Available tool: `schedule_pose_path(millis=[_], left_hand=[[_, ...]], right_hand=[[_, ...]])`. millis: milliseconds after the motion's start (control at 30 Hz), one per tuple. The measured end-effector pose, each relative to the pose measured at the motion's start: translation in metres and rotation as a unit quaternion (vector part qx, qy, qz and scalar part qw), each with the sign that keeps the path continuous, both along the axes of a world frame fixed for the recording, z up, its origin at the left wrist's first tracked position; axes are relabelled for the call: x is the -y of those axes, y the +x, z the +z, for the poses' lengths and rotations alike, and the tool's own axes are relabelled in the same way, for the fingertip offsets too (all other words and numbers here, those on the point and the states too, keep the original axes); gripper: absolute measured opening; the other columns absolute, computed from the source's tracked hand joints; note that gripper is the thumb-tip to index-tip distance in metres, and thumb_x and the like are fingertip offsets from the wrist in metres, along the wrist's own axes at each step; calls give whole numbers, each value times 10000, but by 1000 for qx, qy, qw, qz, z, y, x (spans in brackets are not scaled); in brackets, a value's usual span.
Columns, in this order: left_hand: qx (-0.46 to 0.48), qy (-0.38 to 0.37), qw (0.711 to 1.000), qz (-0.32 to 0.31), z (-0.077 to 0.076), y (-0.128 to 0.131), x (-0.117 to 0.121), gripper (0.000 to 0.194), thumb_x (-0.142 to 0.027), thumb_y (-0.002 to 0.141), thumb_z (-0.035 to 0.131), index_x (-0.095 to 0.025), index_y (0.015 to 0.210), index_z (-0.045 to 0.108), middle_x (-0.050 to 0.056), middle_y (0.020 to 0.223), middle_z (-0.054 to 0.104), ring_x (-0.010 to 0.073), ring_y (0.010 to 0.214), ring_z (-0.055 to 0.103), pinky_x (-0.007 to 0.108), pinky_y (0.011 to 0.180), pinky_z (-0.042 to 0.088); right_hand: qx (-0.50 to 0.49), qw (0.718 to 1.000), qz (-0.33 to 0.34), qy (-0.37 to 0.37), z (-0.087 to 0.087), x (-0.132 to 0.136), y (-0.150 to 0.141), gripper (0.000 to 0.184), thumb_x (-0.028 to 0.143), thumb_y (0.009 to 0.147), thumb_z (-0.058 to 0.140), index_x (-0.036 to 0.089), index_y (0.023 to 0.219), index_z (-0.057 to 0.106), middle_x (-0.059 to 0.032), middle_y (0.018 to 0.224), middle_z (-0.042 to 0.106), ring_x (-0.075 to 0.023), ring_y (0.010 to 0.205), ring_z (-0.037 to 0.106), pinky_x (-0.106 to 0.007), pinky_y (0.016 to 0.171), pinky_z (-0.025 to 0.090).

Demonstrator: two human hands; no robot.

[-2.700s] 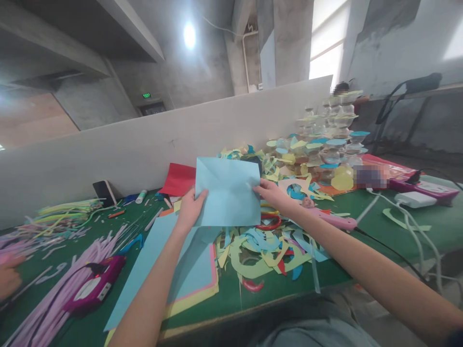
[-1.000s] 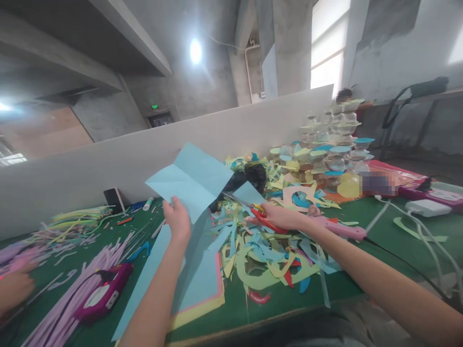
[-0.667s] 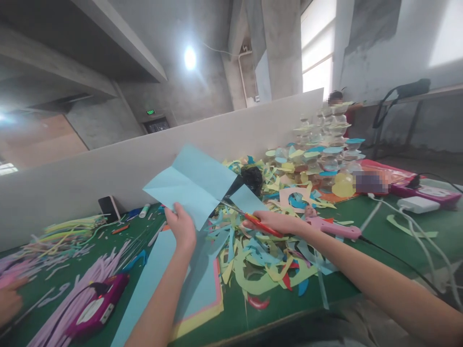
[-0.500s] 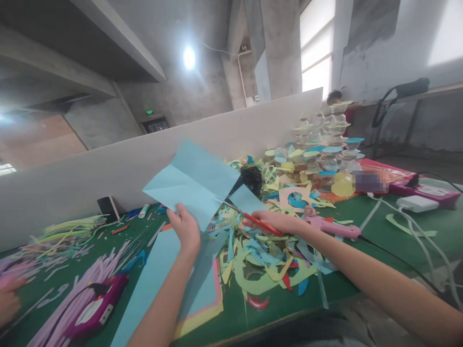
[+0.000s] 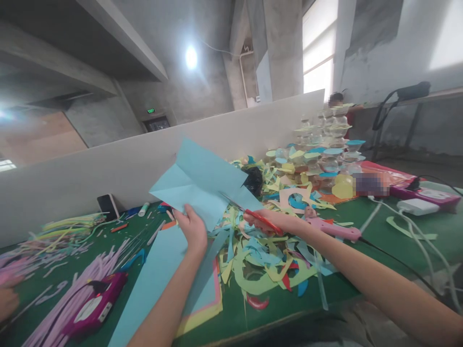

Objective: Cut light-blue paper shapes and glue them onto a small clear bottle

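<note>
A folded sheet of light blue paper (image 5: 202, 178) is held up in the air by my left hand (image 5: 193, 229), which grips its lower edge. My right hand (image 5: 271, 221) is closed round the red handles of a pair of scissors (image 5: 258, 218). The scissor blades point left and lie at the paper, along a cut in its right part. Below my left forearm lies a stack of coloured sheets (image 5: 159, 270), blue on top with pink and yellow edges showing. Curled paper scraps (image 5: 260, 255) are heaped under the scissors.
A pink glue gun (image 5: 336, 230) with a black cord lies right of my right hand. Stacked clear cups with paper discs (image 5: 333, 144) stand at the back right. Lilac strips (image 5: 79, 289) and a purple power box (image 5: 96, 306) are at left, near another person's hand (image 5: 7, 299).
My left hand and the blue paper have shifted slightly right, toward the scissors. The scissor blades, spread apart before, now look closed together at the paper.
</note>
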State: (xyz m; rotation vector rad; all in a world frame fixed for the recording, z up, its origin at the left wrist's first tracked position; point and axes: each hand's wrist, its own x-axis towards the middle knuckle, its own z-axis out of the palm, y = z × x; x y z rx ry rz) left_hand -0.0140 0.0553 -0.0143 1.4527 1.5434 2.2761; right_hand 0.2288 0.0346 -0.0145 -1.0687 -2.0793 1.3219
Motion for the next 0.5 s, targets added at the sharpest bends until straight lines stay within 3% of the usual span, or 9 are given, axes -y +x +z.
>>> schedule_pose_path(millis=[167, 500], left_hand=[[11, -13, 1000, -4, 2, 3, 3, 438, -489, 934, 433, -158, 1217, 475, 182, 1282, 544, 266, 1215, 517, 404, 1074, 360], [10, -17, 999, -42, 6, 1, 10, 460, -477, 892, 535, -189, 1249, 493, 144, 1273, 581, 246, 1181, 555, 372, 1031, 419]], right_hand=[[-6, 1000, -4, -10, -7, -7, 0, 593, 771, 748, 512, 187, 843, 526, 51, 535, 406, -110, 459, 371, -259, 443, 324], [-10, 1000, -2, -2, -3, -2, 1, 535, 723, 816, 486, 190, 848, 511, 49, 564, 400, -99, 465, 355, -255, 455, 316]])
